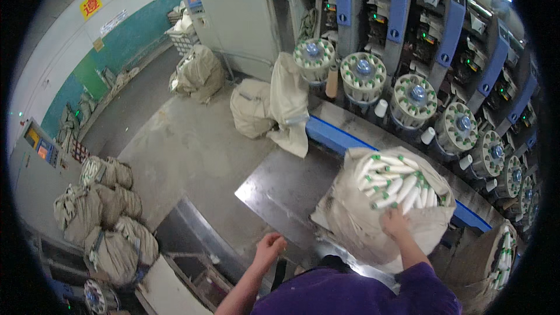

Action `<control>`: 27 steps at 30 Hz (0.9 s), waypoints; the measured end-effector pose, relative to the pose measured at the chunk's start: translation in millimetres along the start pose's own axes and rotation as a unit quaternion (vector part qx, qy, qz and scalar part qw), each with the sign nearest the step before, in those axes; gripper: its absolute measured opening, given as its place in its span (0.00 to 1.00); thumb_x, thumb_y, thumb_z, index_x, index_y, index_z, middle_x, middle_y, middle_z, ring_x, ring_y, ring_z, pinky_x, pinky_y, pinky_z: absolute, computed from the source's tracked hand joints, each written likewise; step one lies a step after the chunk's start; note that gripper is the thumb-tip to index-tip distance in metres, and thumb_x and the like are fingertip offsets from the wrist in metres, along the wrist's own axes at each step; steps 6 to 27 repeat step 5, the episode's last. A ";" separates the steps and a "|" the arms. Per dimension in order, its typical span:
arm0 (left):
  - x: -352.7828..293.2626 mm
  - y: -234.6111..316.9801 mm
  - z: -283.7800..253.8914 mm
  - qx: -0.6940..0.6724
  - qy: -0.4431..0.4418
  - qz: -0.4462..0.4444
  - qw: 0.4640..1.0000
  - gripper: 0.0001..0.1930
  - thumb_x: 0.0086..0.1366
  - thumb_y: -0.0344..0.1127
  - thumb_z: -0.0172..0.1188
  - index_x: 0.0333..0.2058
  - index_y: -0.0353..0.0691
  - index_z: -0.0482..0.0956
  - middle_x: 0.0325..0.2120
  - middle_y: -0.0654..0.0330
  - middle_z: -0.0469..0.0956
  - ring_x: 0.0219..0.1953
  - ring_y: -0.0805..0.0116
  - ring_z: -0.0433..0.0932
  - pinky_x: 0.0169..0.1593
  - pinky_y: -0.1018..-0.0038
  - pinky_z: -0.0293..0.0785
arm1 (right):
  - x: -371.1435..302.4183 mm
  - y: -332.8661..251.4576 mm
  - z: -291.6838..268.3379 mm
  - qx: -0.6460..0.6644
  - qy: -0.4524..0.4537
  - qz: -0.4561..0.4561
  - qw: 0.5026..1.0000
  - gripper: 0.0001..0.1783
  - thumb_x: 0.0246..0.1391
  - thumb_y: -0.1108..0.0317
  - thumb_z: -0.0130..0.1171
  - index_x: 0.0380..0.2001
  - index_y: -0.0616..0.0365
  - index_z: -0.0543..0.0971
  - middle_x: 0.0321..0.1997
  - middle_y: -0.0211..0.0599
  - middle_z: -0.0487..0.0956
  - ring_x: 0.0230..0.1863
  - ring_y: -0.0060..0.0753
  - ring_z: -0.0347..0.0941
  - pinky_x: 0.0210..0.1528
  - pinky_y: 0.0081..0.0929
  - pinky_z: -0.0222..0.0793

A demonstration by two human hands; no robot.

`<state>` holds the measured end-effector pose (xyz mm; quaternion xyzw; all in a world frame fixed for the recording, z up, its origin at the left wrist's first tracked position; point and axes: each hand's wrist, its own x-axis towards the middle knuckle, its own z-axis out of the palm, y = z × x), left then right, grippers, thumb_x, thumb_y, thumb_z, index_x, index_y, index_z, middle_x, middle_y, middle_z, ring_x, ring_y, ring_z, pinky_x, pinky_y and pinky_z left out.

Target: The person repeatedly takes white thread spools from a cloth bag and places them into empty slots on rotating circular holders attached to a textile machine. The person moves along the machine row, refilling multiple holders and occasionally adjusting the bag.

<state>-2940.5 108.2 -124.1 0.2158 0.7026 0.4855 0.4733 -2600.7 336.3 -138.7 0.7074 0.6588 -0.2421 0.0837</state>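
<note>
Your right hand [395, 221] is reaching into the open sack [356, 216] at lower right of the frame, fingers curling onto the white bobbins [396, 184] with green tips; can't tell if it's actually gripping one. Your left hand [269, 249] is hanging loosely curled at lower centre, holding nothing, over the edge of the metal counter [286, 189]. The sack is sitting on that counter, mouth wide open, bobbins piled inside. Beyond it, a row of round bobbin magazines [363, 76] is running along the winding machine [443, 35] at upper right. Stuffed sacks [108, 210] are lying on the floor [186, 140] at lower left.
</note>
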 end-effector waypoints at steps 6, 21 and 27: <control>63.1 26.4 -37.0 -0.022 -0.070 -0.082 0.994 0.18 0.58 0.39 0.58 0.43 0.35 0.73 0.32 0.58 0.77 0.36 0.70 0.75 0.40 0.73 0.71 | 78.2 -6.9 -20.7 -0.008 -0.038 -0.147 0.988 0.37 0.46 0.47 0.55 0.57 0.53 0.63 0.66 0.41 0.52 0.65 0.47 0.48 0.64 0.35 0.44; 63.1 26.4 -37.0 -0.022 -0.070 -0.082 0.994 0.18 0.58 0.39 0.58 0.43 0.35 0.73 0.32 0.58 0.77 0.36 0.70 0.75 0.40 0.73 0.71 | 78.2 -6.9 -20.7 -0.008 -0.038 -0.147 0.988 0.37 0.46 0.47 0.55 0.57 0.53 0.63 0.66 0.41 0.52 0.65 0.47 0.48 0.64 0.35 0.44; 63.1 26.4 -37.0 -0.022 -0.070 -0.082 0.994 0.18 0.58 0.39 0.58 0.43 0.35 0.73 0.32 0.58 0.77 0.36 0.70 0.75 0.40 0.73 0.71 | 78.2 -6.9 -20.7 -0.008 -0.038 -0.147 0.988 0.37 0.46 0.47 0.55 0.57 0.53 0.63 0.66 0.41 0.52 0.65 0.47 0.48 0.64 0.35 0.44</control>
